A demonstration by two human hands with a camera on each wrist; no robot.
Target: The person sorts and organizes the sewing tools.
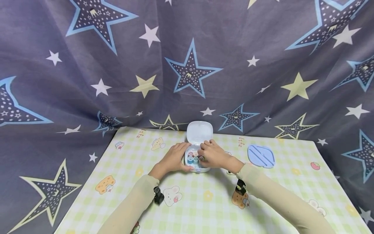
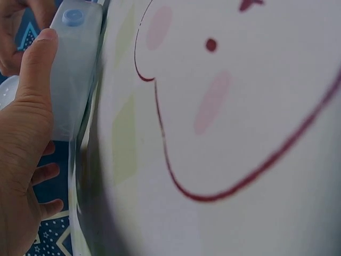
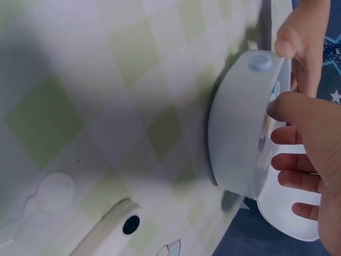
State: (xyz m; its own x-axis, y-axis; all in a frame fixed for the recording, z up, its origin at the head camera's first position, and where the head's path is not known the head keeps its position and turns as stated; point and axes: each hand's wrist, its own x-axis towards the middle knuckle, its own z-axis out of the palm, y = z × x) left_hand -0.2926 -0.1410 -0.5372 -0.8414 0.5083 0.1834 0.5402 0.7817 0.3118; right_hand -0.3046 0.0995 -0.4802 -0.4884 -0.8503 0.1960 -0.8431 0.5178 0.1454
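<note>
A small white box stands at the middle of the table, its hinged lid raised at the back. Inside it are several small round spool-like pieces in blue, green and pink. My left hand grips the box's left side, thumb along the front and the other fingers at the far side. A pale blue button shows on the box front. My right hand is over the box's right half with its fingertips reaching inside; whether they pinch a piece is hidden.
A light blue tray-like piece with diagonal slots lies on the table to the right of the box. The tabletop cloth is green checked with printed cartoons. Behind the table hangs a dark curtain with stars.
</note>
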